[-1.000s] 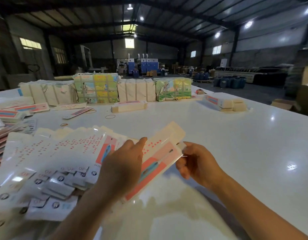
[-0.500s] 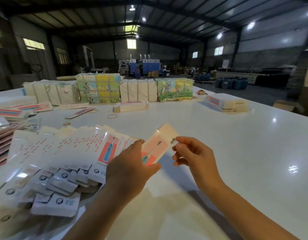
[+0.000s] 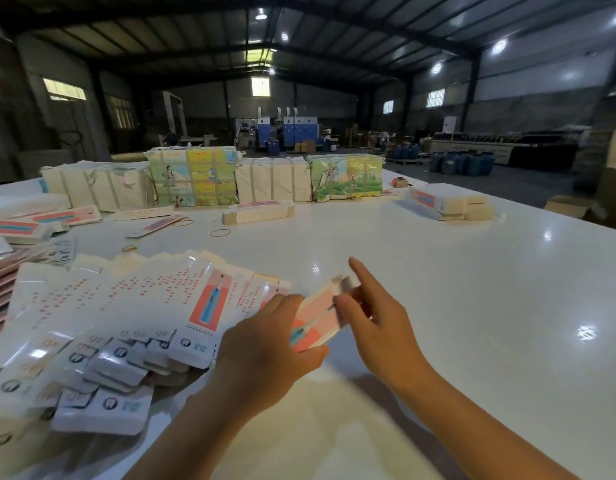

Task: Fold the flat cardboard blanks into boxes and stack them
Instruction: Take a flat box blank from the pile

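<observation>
Head view, both hands (image 3: 320, 341) gripping pink-and-teal blank (image 3: 315, 322), print unreadable

Glossy white table (image 3: 438, 271), fanned blanks (image 3: 126, 306) near left white with red dots and coral-and-teal panel, held blank (image 3: 317, 320) pink and coral, far bundles (image 3: 192, 178) green-yellow illustrated, drums (image 3: 469, 162) blue.

Both forearms are showing bare from the bottom edge of the view up to the wrists, with no sleeve or cuff reaching into sight behind either grip. The left hand (image 3: 265, 344) and the right hand (image 3: 379, 323) are wearing no gloves, and no ring, watch or band is showing on the fingers or wrists. The fingernails are looking short and unpainted, though blur is hiding finer detail.
</observation>
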